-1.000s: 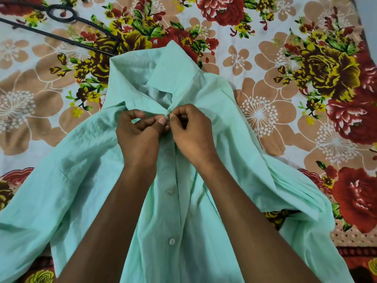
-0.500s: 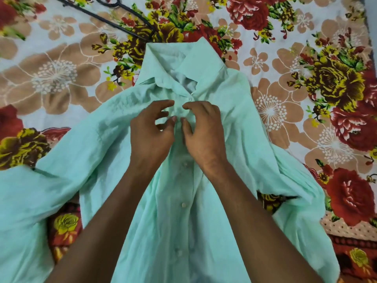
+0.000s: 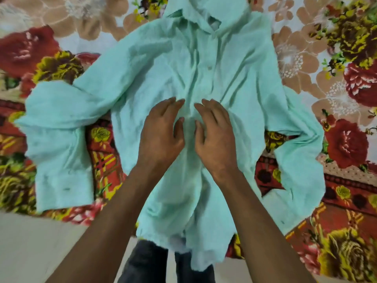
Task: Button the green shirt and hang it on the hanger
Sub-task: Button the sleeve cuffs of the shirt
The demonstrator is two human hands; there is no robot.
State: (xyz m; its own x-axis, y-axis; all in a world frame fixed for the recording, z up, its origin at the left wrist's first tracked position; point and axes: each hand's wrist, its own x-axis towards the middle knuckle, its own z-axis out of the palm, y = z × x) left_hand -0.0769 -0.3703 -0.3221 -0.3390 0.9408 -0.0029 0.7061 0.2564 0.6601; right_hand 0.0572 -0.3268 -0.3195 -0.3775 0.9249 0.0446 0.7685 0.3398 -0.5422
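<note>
Both hands (image 3: 186,133) flat on green shirt (image 3: 240,82) over floral bedsheet (image 3: 346,139).

collar (image 3: 206,9): cut by top edge | shirt (image 3: 163,68): blurred, buttons unclear

One head-worn camera looks steeply down from close above the bed (image 3: 346,217), facing toward twelve o'clock, with both forearms entering from six o'clock
</note>
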